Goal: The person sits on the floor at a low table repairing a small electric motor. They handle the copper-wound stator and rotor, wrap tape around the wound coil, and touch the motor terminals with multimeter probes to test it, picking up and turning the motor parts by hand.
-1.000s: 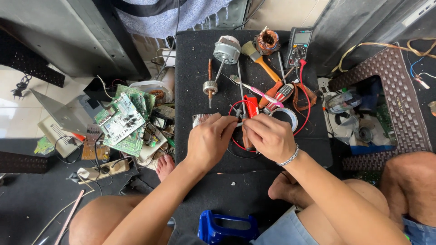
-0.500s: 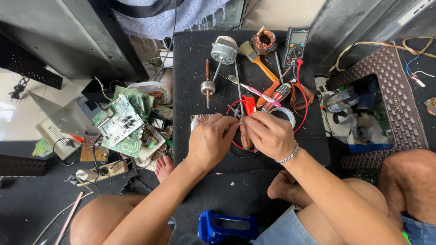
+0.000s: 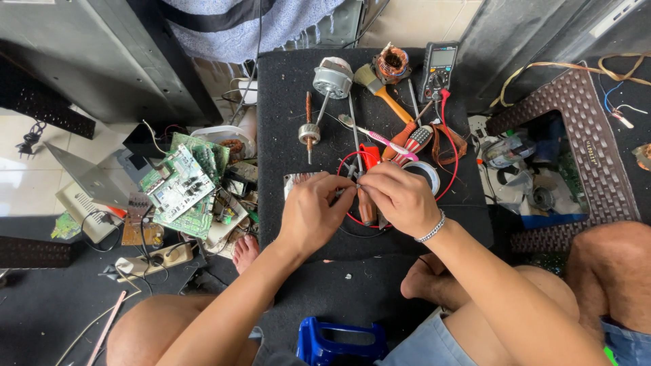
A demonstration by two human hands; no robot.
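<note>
From the head camera, both hands meet in the middle of the frame over a black mat (image 3: 298, 81). The left hand (image 3: 313, 217) and the right hand (image 3: 400, 198) have their fingertips pinched together at one spot, closed on something small and thin between them; what exactly it is cannot be told, though a red wire (image 3: 347, 163) loops around just there and runs under the hands. The right wrist wears a silver bracelet (image 3: 430, 228).

Just above the hands lie a screwdriver with a red handle (image 3: 369, 154) and a roll of tape (image 3: 425, 173). Higher up the mat, toward the top centre, sit a small motor with a long shaft (image 3: 331, 80), a copper coil (image 3: 392, 64), a brush with an orange handle (image 3: 381, 91) and a multimeter (image 3: 438, 70).

At left of the mat, green circuit boards (image 3: 182, 184) are piled on the floor. At right stands a brown woven stool (image 3: 590, 115). At the bottom centre is a blue plastic handle (image 3: 339, 337), between the person's bare knees.
</note>
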